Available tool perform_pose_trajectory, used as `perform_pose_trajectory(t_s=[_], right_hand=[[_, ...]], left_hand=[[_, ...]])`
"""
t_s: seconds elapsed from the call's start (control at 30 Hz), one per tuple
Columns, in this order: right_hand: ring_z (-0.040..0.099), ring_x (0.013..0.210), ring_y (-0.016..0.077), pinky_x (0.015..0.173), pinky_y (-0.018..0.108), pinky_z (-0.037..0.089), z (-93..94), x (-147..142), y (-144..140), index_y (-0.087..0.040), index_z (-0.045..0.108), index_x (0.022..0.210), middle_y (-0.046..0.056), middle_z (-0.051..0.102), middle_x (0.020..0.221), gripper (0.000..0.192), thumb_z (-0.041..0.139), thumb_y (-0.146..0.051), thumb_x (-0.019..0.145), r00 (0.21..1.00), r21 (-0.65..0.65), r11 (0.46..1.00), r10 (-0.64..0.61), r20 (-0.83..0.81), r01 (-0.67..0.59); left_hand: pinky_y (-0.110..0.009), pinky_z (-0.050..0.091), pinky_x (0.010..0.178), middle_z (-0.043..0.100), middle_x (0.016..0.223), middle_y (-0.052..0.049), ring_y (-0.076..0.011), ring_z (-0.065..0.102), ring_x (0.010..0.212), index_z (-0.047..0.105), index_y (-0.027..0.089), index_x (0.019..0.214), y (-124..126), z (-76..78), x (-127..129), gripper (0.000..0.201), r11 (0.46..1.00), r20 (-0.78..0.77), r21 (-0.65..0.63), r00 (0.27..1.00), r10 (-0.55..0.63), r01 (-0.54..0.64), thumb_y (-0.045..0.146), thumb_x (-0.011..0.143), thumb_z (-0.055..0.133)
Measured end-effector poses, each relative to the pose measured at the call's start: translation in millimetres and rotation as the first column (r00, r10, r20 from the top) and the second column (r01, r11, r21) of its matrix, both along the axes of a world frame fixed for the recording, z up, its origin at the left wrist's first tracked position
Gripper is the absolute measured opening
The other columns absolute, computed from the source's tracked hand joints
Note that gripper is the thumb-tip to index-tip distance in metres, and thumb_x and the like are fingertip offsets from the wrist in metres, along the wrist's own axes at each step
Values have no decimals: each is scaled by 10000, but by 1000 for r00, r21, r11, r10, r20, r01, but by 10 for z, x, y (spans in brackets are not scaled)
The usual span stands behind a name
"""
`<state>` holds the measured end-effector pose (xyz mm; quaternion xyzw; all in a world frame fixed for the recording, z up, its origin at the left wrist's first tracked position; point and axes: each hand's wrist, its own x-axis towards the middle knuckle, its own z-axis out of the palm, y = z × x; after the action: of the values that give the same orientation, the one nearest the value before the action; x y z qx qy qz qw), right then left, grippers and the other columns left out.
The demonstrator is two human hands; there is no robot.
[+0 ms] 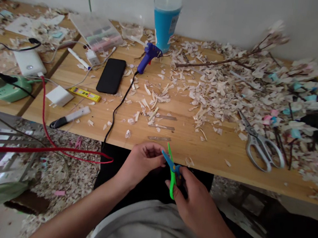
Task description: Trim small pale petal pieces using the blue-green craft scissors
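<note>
My right hand [193, 192] grips a small pair of scissors [174, 167], one half blue and the other bright green. Their blades stand apart and point up toward the table edge. Close to the blades, my left hand [143, 158] is closed with the fingertips pinched together; anything in them is hidden or too small to name. Both hands are above my lap at the front edge of the wooden table [219, 144]. Just beyond them lie thin, clear-looking strips [159, 138] in a loose column.
Large grey scissors [261, 146] lie at right, beside heaped pale petals [215, 91] and a branch [216, 64]. A purple glue gun [148, 57], black phone [111, 76], blue cup [166, 25] and box cutter [71, 117] sit further back and left. Red cable [45, 122] hangs over the left edge.
</note>
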<state>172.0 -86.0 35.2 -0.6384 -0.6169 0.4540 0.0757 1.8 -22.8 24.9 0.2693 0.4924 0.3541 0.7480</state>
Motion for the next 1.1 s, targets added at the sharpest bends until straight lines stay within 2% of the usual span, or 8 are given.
perform_pose_trajectory(t_s=[0.33,0.57,0.93,1.1], right_hand=[[559,828,220,745,354,409,-16,-18,-13,-211,471,961,59,588,891,202,448,-402,898,999,2,1000,-17,-28,17],[561,802,215,730,351,408,-53,-23,-26,-211,480,953,54,589,867,186,431,-385,907,999,28,999,-35,-10,35],[575,797,212,716,336,418,-48,-36,-16,-210,498,967,48,602,858,166,455,-351,890,999,51,998,-45,-1,45],[579,812,209,731,332,426,-56,-36,-15,-211,500,987,52,607,878,142,450,-277,871,999,59,997,-51,-6,52]], left_hand=[[-206,480,592,690,664,-13,-104,608,587,713,140,773,-57,-53,23,248,998,44,14,997,57,-58,313,633,821],[-231,508,622,697,689,-19,-114,624,598,676,134,804,-56,-57,35,306,995,44,21,994,102,-103,306,612,841],[-205,481,583,670,623,-1,-100,598,564,670,133,756,-55,-52,36,275,996,40,17,996,81,-82,298,613,839],[-216,495,633,684,687,-11,-107,614,613,682,138,802,-63,-62,45,254,996,71,15,994,85,-86,289,650,819]])
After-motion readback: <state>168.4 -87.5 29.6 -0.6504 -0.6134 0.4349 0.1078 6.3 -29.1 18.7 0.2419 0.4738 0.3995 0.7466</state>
